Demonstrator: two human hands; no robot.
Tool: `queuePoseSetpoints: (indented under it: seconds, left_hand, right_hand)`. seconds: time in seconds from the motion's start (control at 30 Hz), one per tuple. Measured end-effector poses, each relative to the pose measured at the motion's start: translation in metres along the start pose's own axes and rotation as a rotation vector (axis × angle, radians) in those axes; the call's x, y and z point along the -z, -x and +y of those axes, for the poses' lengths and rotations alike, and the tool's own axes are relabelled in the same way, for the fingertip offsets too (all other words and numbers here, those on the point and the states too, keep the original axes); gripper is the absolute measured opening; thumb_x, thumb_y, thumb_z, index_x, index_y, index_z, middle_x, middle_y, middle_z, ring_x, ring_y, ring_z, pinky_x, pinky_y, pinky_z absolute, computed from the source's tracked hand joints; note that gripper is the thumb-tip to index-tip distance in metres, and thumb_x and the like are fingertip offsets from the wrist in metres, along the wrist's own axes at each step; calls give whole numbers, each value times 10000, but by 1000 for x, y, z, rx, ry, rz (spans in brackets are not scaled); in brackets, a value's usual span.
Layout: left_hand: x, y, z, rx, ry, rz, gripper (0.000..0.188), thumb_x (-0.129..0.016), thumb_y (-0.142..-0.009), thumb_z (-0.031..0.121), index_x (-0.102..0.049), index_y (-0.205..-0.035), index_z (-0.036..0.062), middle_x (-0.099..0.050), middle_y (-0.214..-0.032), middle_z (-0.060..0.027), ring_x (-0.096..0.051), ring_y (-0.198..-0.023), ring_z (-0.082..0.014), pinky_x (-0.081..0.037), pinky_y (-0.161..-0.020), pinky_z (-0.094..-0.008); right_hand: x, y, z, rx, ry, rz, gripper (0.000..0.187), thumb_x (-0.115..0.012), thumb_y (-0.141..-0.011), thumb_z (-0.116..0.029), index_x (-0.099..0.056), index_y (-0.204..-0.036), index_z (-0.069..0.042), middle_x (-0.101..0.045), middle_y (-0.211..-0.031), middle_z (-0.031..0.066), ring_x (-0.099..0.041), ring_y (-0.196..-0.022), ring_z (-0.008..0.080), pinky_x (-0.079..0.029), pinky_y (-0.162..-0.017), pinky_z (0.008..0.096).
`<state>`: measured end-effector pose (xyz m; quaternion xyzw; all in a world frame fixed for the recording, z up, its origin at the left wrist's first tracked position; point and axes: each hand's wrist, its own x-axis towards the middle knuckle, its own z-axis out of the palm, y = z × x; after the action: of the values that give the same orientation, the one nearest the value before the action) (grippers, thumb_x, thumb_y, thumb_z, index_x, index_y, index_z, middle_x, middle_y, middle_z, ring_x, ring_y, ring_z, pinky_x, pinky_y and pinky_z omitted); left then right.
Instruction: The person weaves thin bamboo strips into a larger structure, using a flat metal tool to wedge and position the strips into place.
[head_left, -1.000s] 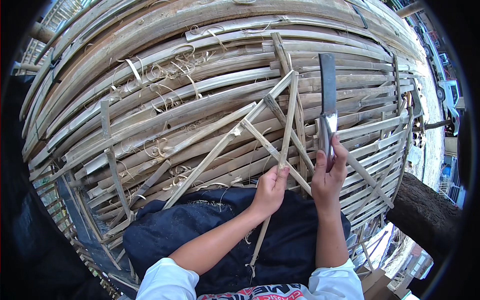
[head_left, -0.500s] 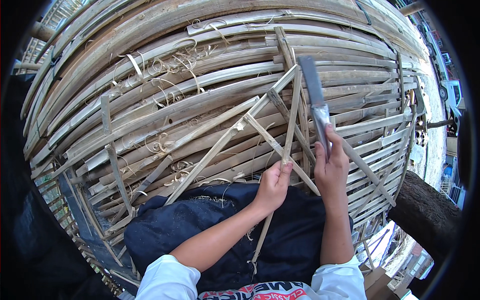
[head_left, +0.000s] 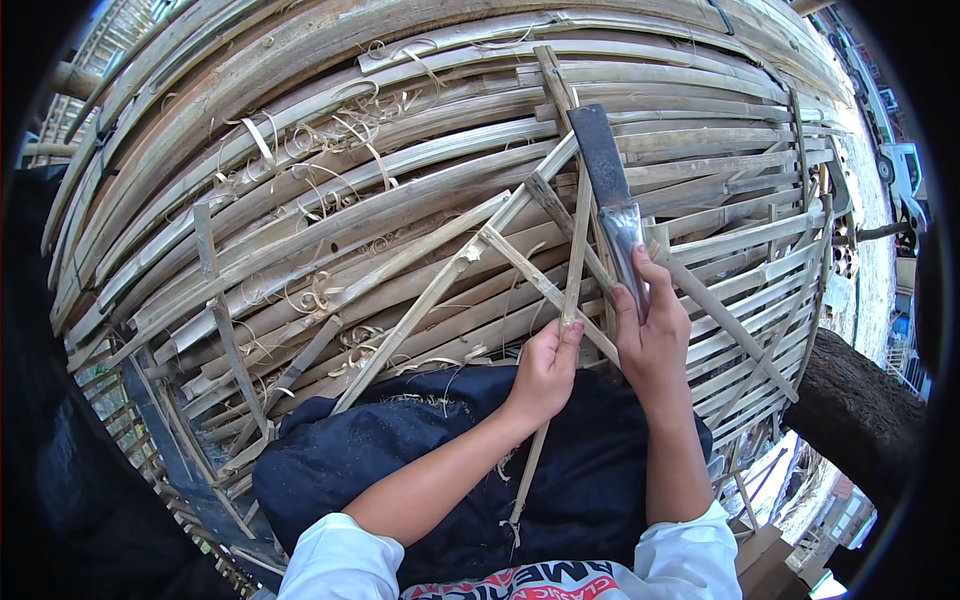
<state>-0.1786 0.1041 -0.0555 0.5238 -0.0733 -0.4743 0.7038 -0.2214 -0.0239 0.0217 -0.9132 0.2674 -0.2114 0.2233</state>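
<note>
My left hand is closed round a thin bamboo strip, its thumb pressed on top. One end of the strip points away from me, and the other hangs over the dark cloth on my lap. My right hand grips a knife by its shiny metal handle. The knife's broad, dark, square-ended blade points away from me and lies beside or over the far part of the strip; I cannot tell whether they touch. Other bamboo slats cross just beyond my left hand.
A slatted bamboo platform fills the space ahead, with curled shavings scattered over it. A round stick lies slanted right of my right hand. A thick log stands at the right, with vehicles beyond.
My right hand has brought the knife to the left, and its blade now overlaps the far end of the strip. My left hand keeps its hold almost in place.
</note>
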Motion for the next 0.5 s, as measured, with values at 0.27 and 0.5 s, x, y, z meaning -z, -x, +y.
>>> queuePoseSetpoints:
  seconds: [0.27, 0.5]
  left_hand:
    - [-1, 0, 2, -15, 1, 7, 328, -442, -1095, 365, -503, -929, 89, -384, -594, 72, -345, -466, -28, -282, -422, -218]
    - [-3, 1, 2, 26, 36, -13, 329, -453, -1092, 365, -489, -913, 91, -372, -584, 69, -337, -455, -26, -280, -415, -215]
  right_hand:
    - [0, -3, 9, -88, -80, -65, 388, -569, -1001, -85, -457, -1366, -15, -650, -1185, 288, -684, -966, 462, -546, -803, 471]
    - [1, 4, 17, -46, -153, 92, 419, -489, -1056, -140, -355, -1444, -55, -544, -746, 22, -446, -534, 54, -377, -490, 229]
